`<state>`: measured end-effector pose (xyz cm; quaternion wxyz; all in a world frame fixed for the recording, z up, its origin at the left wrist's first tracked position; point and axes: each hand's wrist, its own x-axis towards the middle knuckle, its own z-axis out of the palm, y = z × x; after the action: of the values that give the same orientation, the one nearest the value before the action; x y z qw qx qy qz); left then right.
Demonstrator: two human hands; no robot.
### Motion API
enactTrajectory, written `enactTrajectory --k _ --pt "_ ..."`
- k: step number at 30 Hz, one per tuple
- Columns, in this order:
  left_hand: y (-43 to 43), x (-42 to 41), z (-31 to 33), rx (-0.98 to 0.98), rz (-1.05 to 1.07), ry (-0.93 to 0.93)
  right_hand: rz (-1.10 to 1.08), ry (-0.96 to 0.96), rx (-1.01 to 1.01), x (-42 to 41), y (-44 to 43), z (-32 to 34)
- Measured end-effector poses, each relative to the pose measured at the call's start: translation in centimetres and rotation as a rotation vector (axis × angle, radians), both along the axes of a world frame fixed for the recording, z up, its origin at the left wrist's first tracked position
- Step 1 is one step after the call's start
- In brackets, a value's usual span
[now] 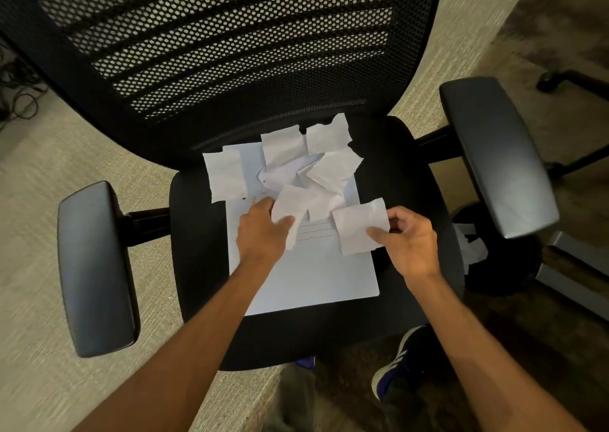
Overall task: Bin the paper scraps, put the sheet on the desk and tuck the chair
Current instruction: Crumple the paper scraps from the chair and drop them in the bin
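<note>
A black office chair (197, 260) with a mesh back faces me. On its seat lies a white sheet (313, 273) with red lines. Several torn white paper scraps (283, 148) are scattered over the sheet's far half. My left hand (260, 230) pinches one scrap (290, 207) at the sheet's middle. My right hand (412, 240) grips another scrap (356, 227) at the sheet's right edge, thumb on top.
Two black armrests (95, 267) flank the seat. A dark bin (494, 253) with white paper inside stands on the floor to the right, partly behind the right armrest. Another chair's wheeled base (566, 79) is at the far right. Cables (16, 95) lie at the far left. My shoe (395, 369) is below the seat.
</note>
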<state>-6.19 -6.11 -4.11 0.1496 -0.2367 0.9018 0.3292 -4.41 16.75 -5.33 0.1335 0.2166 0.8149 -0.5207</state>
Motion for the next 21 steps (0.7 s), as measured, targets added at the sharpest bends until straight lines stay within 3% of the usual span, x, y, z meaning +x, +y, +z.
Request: enactTrajectory --k 11,18,21 --pt "2.4 4.8 5.0 0.332 -0.010 0.001 -0.177 -0.233 -0.803 3.2 0.0 4.3" --pt "6.7 4.7 5.9 0.382 -0.196 -0.056 -0.292 -0.253 -0.947 4.4 2.3 4.5" --pt "9.1 4.4 5.3 0.318 -0.361 -0.047 -0.371 -0.240 -0.934 5.2 4.7 4.3"
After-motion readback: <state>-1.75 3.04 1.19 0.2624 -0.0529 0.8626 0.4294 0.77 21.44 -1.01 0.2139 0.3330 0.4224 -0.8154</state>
